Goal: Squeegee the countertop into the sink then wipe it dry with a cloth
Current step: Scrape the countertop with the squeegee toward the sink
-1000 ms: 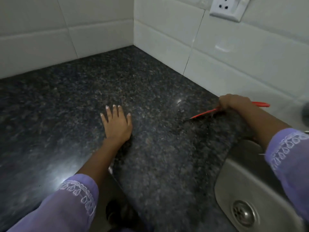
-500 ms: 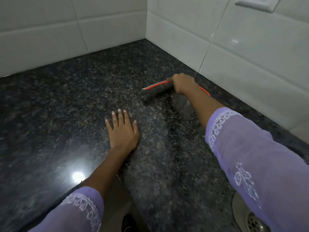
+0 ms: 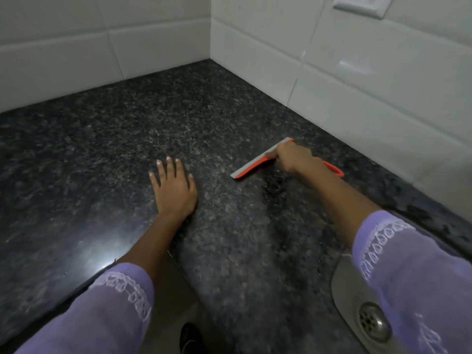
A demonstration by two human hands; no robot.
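L hand (image 3: 173, 187) lies palm-down on the dark speckled countertop (image 3: 89, 154), fingers straight and a little spread, tips pointing to 12 o'clock, holding nothing. Its forearm runs back toward 7 o'clock into a lilac sleeve (image 3: 102, 310) w/ white embroidered cuff.

R hand (image 3: 293, 157) sits at approx 2 o'clock from the L hand, well apart from it, fingers curled round the squeegee (image 3: 258, 164) where handle meets blade. R forearm stretches from 5 o'clock, coming out of a matching lilac sleeve at the frame's lower R. The squeegee is orange w/ a grey rubber edge; the blade lies slantwise on the counter, one end toward 1 o'clock, other toward 8 o'clock, near the white tiled wall (image 3: 357, 85). The orange handle end pokes out past the wrist toward 4 o'clock.

Hard to make out: the R fingers themselves are hidden under the back of the hand, so the exact grip can't be told, and the mid part of the handle is covered. The steel sink (image 3: 344, 290) w/ its drain (image 3: 374, 321) is at 5 o'clock, mostly covered by the R sleeve and cut by the frame edge. A white wall socket (image 3: 362, 3) at 1 o'clock is cropped by the top edge. A dark shape (image 3: 190, 338) below the counter edge at 6 o'clock is too dim to identify. Can't tell how wet the counter is; only a light glare shows near 8 o'clock.
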